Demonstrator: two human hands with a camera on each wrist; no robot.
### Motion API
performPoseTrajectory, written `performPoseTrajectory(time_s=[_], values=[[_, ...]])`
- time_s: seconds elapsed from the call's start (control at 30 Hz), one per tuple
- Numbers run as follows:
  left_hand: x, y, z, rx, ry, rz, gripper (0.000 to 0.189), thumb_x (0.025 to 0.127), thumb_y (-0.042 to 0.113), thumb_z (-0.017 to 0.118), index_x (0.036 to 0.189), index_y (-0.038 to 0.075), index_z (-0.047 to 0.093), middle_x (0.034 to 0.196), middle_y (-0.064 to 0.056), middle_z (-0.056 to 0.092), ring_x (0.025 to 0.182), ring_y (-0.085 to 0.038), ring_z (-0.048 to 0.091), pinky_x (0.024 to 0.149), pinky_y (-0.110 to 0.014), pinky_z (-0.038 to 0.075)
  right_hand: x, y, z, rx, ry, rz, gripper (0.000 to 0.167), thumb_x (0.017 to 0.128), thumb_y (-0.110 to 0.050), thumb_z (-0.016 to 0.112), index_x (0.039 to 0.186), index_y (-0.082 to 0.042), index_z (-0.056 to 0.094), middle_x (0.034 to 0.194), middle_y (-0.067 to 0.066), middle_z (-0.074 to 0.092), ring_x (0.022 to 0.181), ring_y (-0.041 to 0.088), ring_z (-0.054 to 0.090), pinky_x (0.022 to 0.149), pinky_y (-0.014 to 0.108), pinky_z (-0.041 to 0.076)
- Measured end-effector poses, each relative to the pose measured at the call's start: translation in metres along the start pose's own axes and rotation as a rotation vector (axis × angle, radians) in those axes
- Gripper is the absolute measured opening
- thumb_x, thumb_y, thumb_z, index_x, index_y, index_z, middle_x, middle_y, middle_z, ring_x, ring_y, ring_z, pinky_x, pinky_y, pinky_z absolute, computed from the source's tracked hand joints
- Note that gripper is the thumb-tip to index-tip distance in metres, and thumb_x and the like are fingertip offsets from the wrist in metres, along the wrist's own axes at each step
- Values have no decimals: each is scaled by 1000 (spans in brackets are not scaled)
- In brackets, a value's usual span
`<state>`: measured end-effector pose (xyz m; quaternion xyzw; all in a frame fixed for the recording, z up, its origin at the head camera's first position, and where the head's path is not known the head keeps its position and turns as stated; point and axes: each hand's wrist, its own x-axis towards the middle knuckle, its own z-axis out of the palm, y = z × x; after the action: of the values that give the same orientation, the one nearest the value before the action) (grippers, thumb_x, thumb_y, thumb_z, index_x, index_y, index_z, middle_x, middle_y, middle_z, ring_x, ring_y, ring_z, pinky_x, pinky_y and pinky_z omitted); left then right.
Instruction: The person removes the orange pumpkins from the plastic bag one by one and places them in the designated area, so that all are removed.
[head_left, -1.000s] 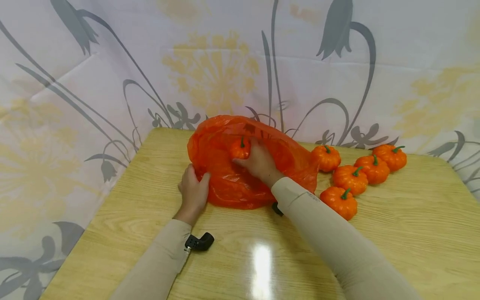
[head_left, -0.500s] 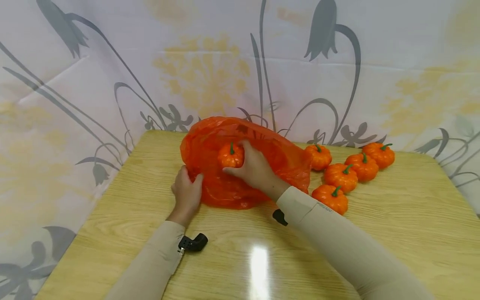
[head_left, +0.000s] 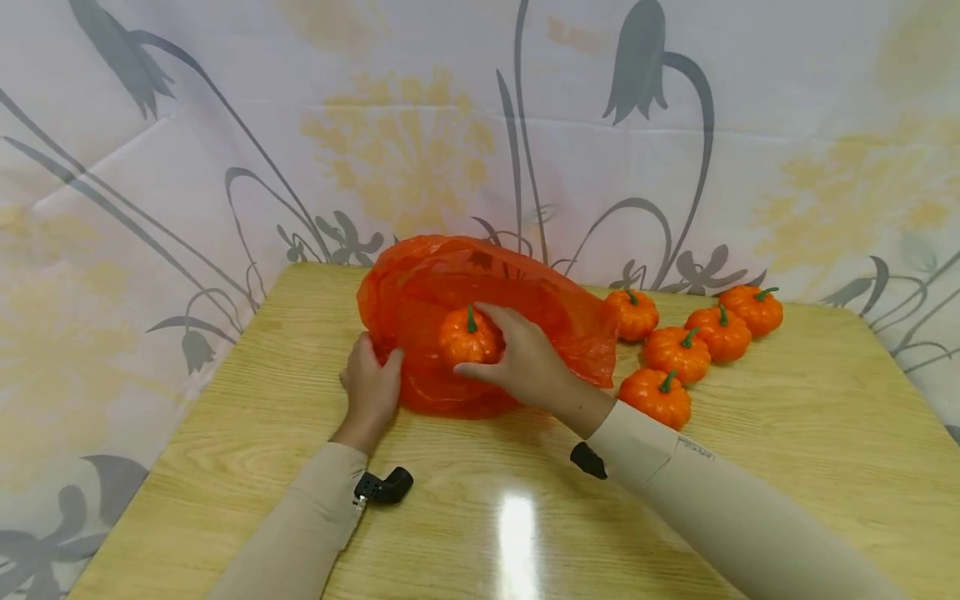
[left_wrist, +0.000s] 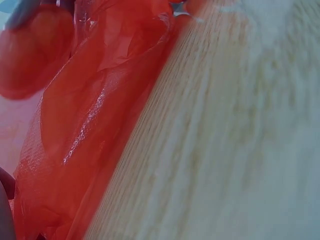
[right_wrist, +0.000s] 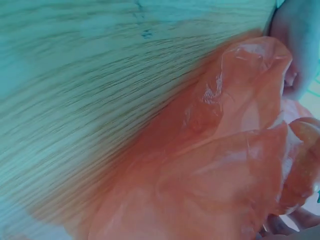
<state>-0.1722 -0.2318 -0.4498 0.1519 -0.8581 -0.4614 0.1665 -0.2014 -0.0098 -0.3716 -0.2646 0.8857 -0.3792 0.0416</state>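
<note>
A thin, see-through red-orange plastic bag (head_left: 442, 396) lies on its side on the table, its mouth spread toward me. My left hand (head_left: 371, 383) grips the bag's left rim. A small orange toy pumpkin (head_left: 467, 340) with a green stem sits between the thumb and fingers of my right hand (head_left: 534, 360), upright at the bag's mouth. In the left wrist view the bag (left_wrist: 95, 130) fills the left side, with the held pumpkin (left_wrist: 37, 55) at upper left. Seen from the right wrist, the pumpkin (right_wrist: 300, 170) is partly covered by the bag (right_wrist: 200, 175).
Several more toy pumpkins (head_left: 677, 354) stand grouped on the wooden table (head_left: 465, 517), to the right of the bag. One (head_left: 632, 315) is close against the bag's right end. A flower-patterned cloth (head_left: 420, 158) hangs behind the table's far edge.
My right hand has drawn the pumpkin from deeper in the bag toward me, to the near side of its mouth. The left hand keeps its place at the rim. The head view has shifted slightly.
</note>
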Motion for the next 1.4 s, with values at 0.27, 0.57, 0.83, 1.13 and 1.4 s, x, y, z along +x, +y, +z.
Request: performPoseTrajectory(time_s=[0.27, 0.57, 0.83, 1.13, 1.4], values=[[0, 0, 1, 5, 10, 5, 30, 93, 23, 55, 112, -1, 53, 112, -21, 59, 112, -38, 51, 102, -54, 25, -31, 5, -15, 3, 45, -96, 86, 73, -40, 87, 146, -15, 48, 141, 6, 55, 126, 25, 57, 101, 44, 51], [2, -2, 1, 6, 4, 0, 32, 95, 23, 54, 115, -1, 52, 116, -22, 59, 115, -38, 50, 104, -55, 23, -63, 10, -33, 8, 101, -97, 88, 70, -39, 90, 143, -16, 47, 141, 3, 53, 127, 23, 55, 102, 45, 51], [1, -2, 2, 3, -11, -11, 34, 96, 23, 54, 118, -2, 51, 119, -21, 58, 117, -37, 50, 106, -54, 22, -93, 23, -53, 85, 121, 10, 90, 70, -34, 91, 142, -16, 41, 132, 7, 57, 107, 26, 62, 85, 40, 57], [0, 1, 2, 11, -17, -5, 34, 95, 24, 53, 118, -1, 52, 119, -21, 59, 117, -39, 50, 105, -55, 22, -127, 44, -83, -55, 234, -8, 90, 75, -31, 88, 152, -27, 41, 145, 5, 50, 122, 24, 53, 95, 47, 47], [0, 1, 1, 23, -14, -11, 33, 95, 25, 52, 115, -2, 51, 116, -22, 59, 116, -39, 51, 104, -56, 22, -147, 62, -98, -96, 273, 32, 84, 78, -26, 86, 150, -19, 43, 143, 11, 52, 115, 23, 52, 84, 15, 42]])
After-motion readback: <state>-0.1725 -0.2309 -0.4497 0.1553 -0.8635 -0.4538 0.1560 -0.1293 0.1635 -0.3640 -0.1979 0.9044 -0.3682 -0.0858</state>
